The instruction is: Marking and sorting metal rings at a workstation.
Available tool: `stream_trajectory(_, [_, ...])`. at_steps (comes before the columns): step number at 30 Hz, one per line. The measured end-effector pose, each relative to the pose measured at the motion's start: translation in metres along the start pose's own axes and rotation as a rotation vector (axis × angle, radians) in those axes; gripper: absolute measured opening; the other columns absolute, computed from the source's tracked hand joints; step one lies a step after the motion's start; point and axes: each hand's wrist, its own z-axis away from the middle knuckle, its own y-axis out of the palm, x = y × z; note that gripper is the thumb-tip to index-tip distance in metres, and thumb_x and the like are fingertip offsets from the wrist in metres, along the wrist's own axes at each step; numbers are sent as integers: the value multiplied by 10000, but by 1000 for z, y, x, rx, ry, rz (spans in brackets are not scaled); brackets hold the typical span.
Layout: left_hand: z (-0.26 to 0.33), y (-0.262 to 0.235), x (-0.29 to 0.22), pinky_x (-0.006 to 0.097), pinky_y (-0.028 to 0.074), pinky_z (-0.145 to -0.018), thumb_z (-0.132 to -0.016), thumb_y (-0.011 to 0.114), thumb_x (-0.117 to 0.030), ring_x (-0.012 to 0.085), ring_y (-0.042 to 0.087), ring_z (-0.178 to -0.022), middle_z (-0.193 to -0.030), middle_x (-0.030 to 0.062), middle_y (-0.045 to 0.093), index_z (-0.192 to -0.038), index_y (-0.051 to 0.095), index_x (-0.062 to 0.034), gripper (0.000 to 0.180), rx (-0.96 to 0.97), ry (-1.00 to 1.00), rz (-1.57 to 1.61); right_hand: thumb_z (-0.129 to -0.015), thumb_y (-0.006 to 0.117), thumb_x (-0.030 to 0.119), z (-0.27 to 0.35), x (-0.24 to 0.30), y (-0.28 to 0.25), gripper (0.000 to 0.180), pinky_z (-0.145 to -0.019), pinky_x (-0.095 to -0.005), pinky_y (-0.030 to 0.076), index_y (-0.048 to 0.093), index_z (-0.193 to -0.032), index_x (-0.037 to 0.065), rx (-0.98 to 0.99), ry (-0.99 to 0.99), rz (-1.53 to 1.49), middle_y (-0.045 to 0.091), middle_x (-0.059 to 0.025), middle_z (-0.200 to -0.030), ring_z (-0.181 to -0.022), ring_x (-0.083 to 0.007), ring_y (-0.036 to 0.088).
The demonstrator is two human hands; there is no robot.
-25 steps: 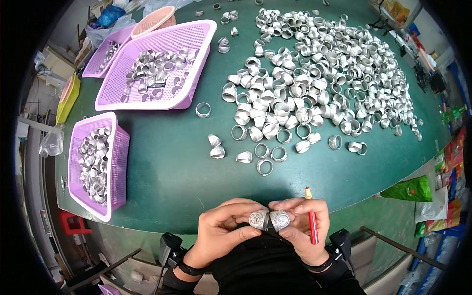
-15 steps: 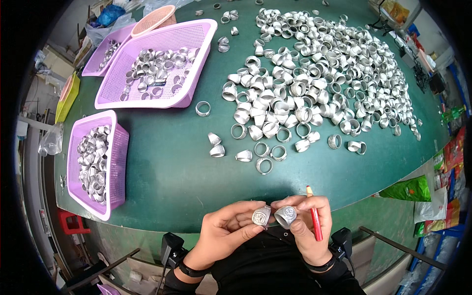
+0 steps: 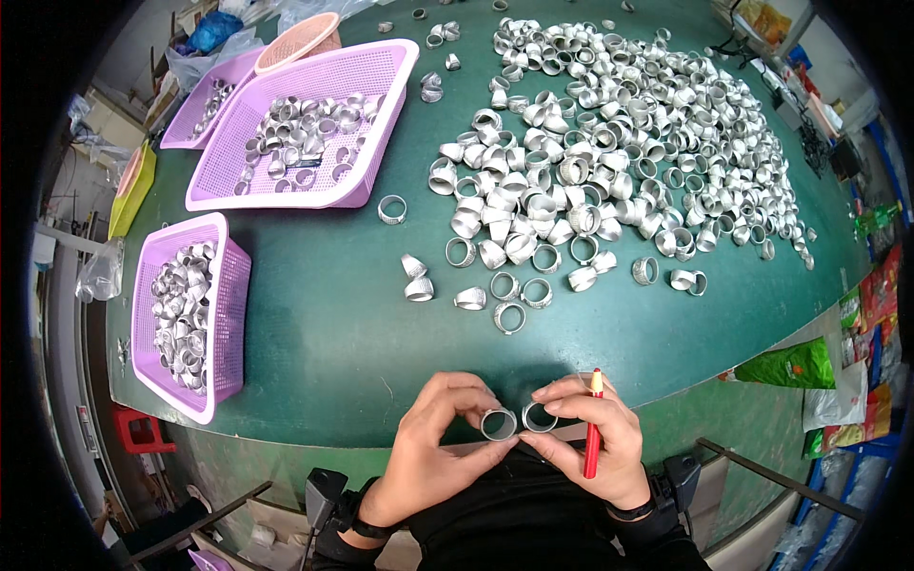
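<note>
Above my lap at the near table edge, my left hand (image 3: pixel 430 443) pinches a silver-grey metal ring (image 3: pixel 486 423) between thumb and fingers. Close beside it, my right hand (image 3: pixel 611 445) grips a second metal ring (image 3: pixel 526 419) with thumb and fingertips. Both rings have their round openings facing up toward me. A red pencil (image 3: pixel 592 440) with a pale upper end is also tucked among the fingers of my right hand. Several loose rings (image 3: pixel 509 318) lie on the green table just beyond my hands.
A large heap of rings (image 3: pixel 609 152) covers the table's middle and right. At left stand a small purple basket (image 3: pixel 228 314) and a larger purple basket (image 3: pixel 405 81), both holding rings. A peach basket (image 3: pixel 324 30) sits behind. A red stool (image 3: pixel 143 431) is at lower left.
Both rings have been turned: their engraved faces showed before, and now their openings face me. The pencil has shifted slightly down and left with my right hand.
</note>
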Motion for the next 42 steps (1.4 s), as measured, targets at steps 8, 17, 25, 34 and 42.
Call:
stream_trajectory(8, [5,-4,-5,198,437,-511,-869,434,-134,121,524,-770,-989,96,493,-1034,447,-35,193,328,-727,1158,-591,744,53,-1,16,-6,412,-727,-328,434,524,-939,62,113,-58,-290,580,-130,-999,-849,-244,555])
stream_trajectory(17, [-97,-115,-82,270,443,-765,-757,587,-73,203,542,-908,-1101,145,483,-1217,373,-27,510,-493,204,-265,-744,615,61,8,6,-7,200,-765,-335,403,493,-901,38,-74,78,-224,607,-137,-895,-828,-231,576])
stream_trajectory(25, [-86,-75,-13,386,352,-898,-742,615,-165,340,423,-1091,-1182,169,433,-1120,477,-44,420,28,172,-927,-826,462,13,-6,-6,-6,112,-815,-359,404,479,-936,13,-10,132,-57,594,-117,-938,-856,-264,567])
stream_trajectory(34, [-123,-44,43,397,184,-1002,-767,587,-215,321,265,-1202,-1224,173,369,-1190,419,-66,479,20,223,-643,-713,584,39,-63,-34,3,357,-874,-397,346,486,-1054,75,5,78,576,492,-149,-1121,-1064,-364,387])
stream_trajectory(42, [-91,-10,33,414,253,-961,-693,623,-102,354,314,-1144,-1059,148,435,-1025,450,-11,385,-24,256,-605,-682,619,34,-50,-27,1,355,-858,-403,356,494,-1013,66,92,102,376,495,-145,-1086,-1009,-362,408])
